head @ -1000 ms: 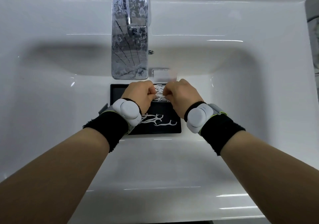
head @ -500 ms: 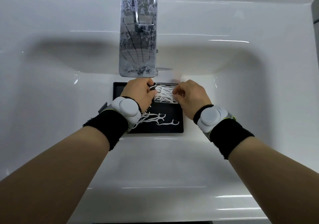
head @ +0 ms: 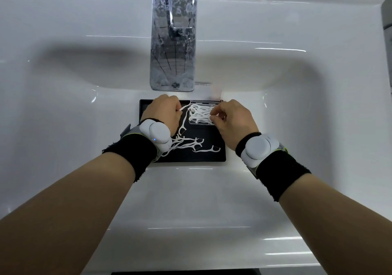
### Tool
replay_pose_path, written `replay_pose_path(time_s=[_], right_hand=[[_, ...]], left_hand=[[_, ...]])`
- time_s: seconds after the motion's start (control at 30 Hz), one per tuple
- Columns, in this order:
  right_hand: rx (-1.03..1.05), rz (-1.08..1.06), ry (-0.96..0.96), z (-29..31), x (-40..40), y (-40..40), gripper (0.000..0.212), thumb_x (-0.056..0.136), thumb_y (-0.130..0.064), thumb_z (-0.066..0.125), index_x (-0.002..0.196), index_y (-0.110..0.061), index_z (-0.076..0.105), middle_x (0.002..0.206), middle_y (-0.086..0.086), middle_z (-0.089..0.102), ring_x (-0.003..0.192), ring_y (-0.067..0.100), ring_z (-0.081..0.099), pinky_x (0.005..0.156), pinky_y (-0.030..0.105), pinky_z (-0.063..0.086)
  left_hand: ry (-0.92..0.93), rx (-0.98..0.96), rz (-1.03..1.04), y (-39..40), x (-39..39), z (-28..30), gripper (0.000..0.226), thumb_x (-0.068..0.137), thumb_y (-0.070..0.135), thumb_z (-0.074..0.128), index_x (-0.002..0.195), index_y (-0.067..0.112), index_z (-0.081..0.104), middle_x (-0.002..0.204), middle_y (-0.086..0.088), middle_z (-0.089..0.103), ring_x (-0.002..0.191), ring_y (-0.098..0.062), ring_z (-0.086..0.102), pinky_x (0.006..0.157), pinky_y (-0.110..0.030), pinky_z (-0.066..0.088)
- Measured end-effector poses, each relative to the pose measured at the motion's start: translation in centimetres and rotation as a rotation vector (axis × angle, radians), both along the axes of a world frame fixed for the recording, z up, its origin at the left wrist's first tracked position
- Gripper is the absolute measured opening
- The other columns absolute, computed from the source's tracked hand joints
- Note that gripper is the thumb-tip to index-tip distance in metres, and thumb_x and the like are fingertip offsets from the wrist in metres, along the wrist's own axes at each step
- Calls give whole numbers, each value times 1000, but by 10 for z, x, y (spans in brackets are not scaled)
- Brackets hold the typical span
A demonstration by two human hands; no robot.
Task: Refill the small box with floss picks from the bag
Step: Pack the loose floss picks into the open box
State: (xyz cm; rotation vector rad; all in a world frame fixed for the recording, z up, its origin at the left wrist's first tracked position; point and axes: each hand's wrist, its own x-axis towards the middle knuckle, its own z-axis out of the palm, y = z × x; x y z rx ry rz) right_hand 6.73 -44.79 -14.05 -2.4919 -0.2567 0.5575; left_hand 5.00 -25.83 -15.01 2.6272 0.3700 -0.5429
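Observation:
A black tray point(head: 212, 158) lies in the white sink below the faucet. On its far right part sits a small clear box point(head: 192, 122) filled with white floss picks point(head: 200, 113). My left hand point(head: 163, 113) is closed on a floss pick at the box's left side. At the box's right edge my right hand point(head: 231, 117) pinches floss picks with its fingertips. Several loose floss picks point(head: 191, 143) lie on the tray's near half, partly under my left wrist. No bag is visible.
A chrome faucet point(head: 172, 41) stands right above the tray's far edge. The white sink basin point(head: 84, 115) surrounds the tray, with its front rim point(head: 191, 253) near me. Both wrists carry black bands with white devices.
My hands have drawn apart, uncovering the box of picks. The right hand slid to the box's right edge; the left stays at its left side.

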Motion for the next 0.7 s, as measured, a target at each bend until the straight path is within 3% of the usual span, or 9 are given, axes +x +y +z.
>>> replay_pose_path(time_s=[0.17, 0.3, 0.4, 0.53, 0.63, 0.7], right_hand=[[-51, 74, -14, 0, -6, 4, 13, 90, -30, 60, 97, -21, 66, 92, -2, 53, 91, 18, 51, 78, 29, 42], [-128, 66, -8, -1, -10, 8, 14, 89, -32, 61, 96, -21, 66, 98, 2, 56, 98, 23, 52, 81, 34, 47], [-72, 93, -71, 3, -15, 14, 15, 90, -33, 59, 98, -22, 66, 93, -1, 55, 97, 23, 52, 82, 35, 46], [-126, 308, -16, 11, -26, 33, 27, 94, -35, 52, 119, -30, 61, 110, 1, 63, 106, 25, 56, 86, 35, 47], [-275, 426, -11, 9, -35, 47, 43, 97, -36, 45, 140, -36, 41, 123, 4, 64, 112, 30, 57, 82, 34, 45], [-379, 476, -14, 5, -42, 53, 48, 99, -37, 39, 146, -37, 29, 117, 11, 64, 105, 33, 59, 74, 34, 44]], left_hand=[[24, 2, 14, 11, -12, 7, 14, 88, 30, 60, 89, 18, 66, 99, -6, 62, 93, -29, 59, 84, -40, 50], [66, -10, -77, 11, -26, 9, 13, 86, 35, 62, 89, 22, 66, 99, -1, 56, 94, -24, 57, 83, -38, 50], [75, -34, -119, 12, -31, 6, 9, 85, 30, 65, 92, 24, 65, 103, -1, 53, 99, -24, 54, 86, -40, 49], [107, -44, -192, 23, -38, 7, 10, 86, 23, 64, 96, 24, 68, 106, -3, 52, 103, -26, 54, 88, -41, 49], [122, -22, -251, 31, -45, 10, 16, 89, 21, 61, 103, 22, 67, 111, -6, 55, 107, -27, 52, 88, -39, 48], [81, -10, -247, 38, -52, 11, 20, 89, 22, 61, 108, 21, 65, 114, -5, 55, 112, -26, 47, 90, -38, 46]])
